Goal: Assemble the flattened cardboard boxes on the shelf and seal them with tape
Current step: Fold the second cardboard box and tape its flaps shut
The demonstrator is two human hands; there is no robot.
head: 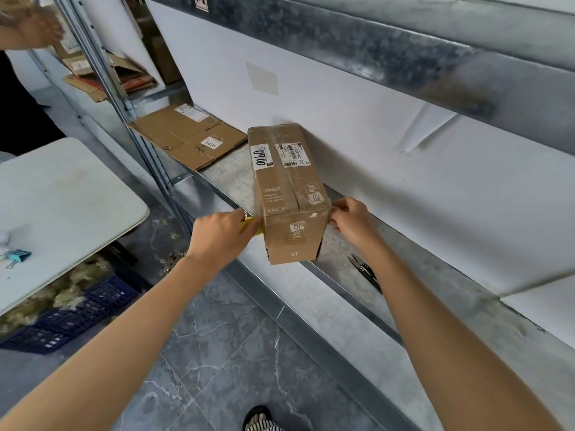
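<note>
An assembled brown cardboard box (287,194) with white labels stands on the metal shelf (230,172), its near end jutting past the shelf's front edge. My left hand (222,233) grips a yellow tape roll (249,223), mostly hidden, against the box's left near corner. At the right near corner, my right hand (350,217) pinches something small; whether it is the tape end I cannot tell. A flattened cardboard box (189,136) lies further left on the same shelf.
Black scissors (365,272) lie on the shelf right of the box. A white table (62,206) with a blue binder clip (18,256) stands at left, a dark blue crate (71,315) under it. More flattened cardboard (109,77) sits beyond, near another person's hand (34,28).
</note>
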